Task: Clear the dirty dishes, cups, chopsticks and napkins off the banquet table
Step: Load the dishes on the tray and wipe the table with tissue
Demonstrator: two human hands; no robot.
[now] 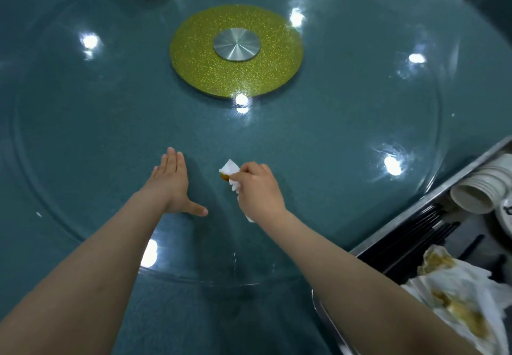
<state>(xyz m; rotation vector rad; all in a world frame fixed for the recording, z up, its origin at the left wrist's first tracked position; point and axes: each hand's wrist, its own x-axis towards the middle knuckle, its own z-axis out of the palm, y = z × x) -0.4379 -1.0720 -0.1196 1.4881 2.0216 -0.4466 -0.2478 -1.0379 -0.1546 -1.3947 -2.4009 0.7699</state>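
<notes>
Right hand (257,188): fingers curled round stained napkin (229,170), pressed to glass worktop (332,122). Left hand (173,181): flat, fingers straight, holding nothing. Risk: sauce smears or drips before reaching tray (415,210).

Both forearms and both hands (171,185) are bare, with no sleeves, rings or watch showing.
</notes>
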